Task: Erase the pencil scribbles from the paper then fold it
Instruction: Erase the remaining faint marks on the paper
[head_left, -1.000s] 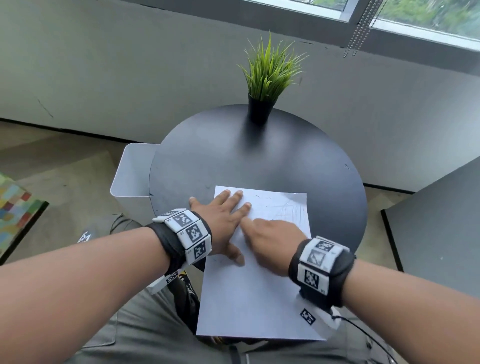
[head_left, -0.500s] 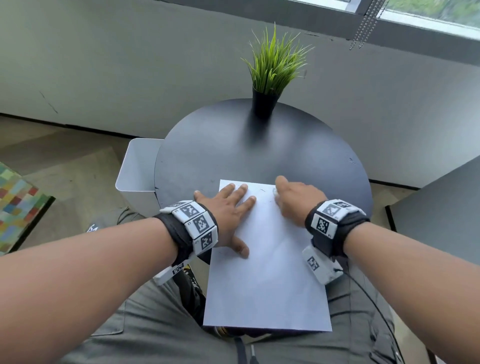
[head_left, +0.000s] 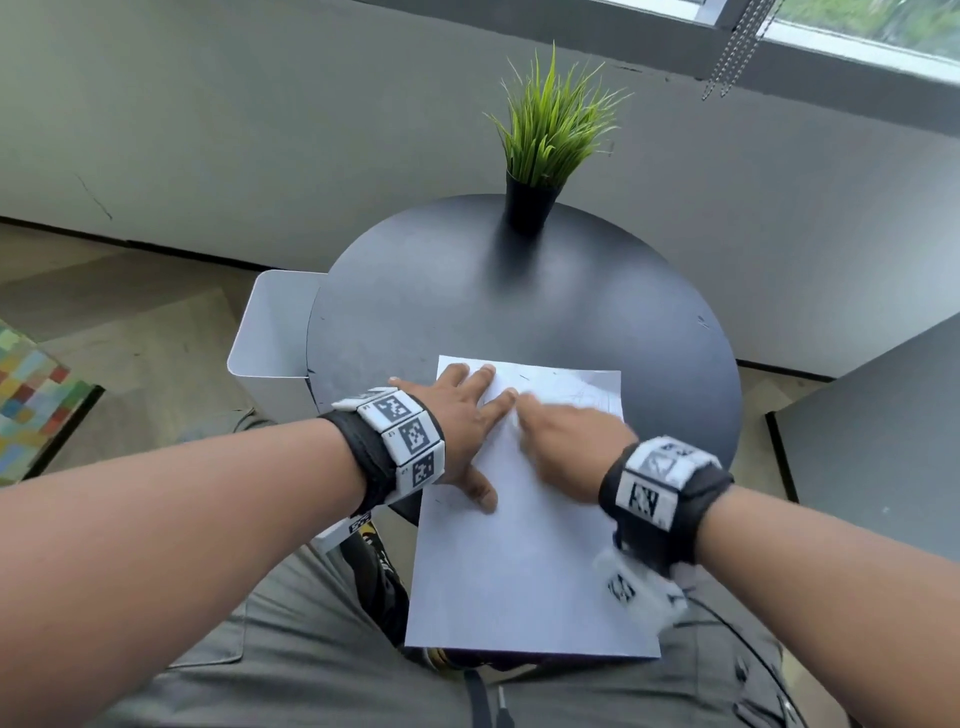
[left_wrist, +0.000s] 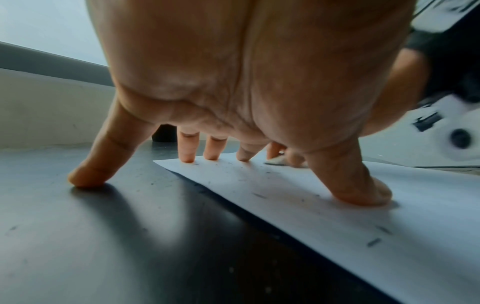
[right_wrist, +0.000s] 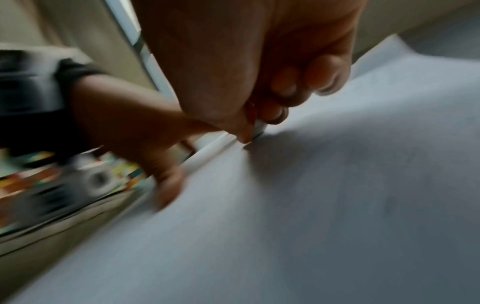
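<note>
Grey wall and a window strip back a round black table (head_left: 519, 312), where a sheet of white paper (head_left: 519, 561) lies with its near end overhanging the table edge above the person's lap. Faint pencil scribbles (head_left: 576, 387) show on the paper's far right part. The left hand (head_left: 462, 415) lies flat with fingers spread and straight: the thumb and three fingertips press the paper's far left part, while the little finger (left_wrist: 88, 174) rests on the bare table just beside the sheet. The right hand (head_left: 566, 441) sits right beside it on the paper, its fingers curled and pinching a small white eraser (right_wrist: 259, 125) against the sheet; motion blur smears this hand in both views, and the eraser is mostly hidden by the fingertips. Dark eraser crumbs (left_wrist: 374, 241) dot the paper near the left thumb. A potted grass plant (head_left: 550, 140) stands at the table's far edge, well apart from the hands, and a white bin (head_left: 270, 332) sits beside the table on the left.
</note>
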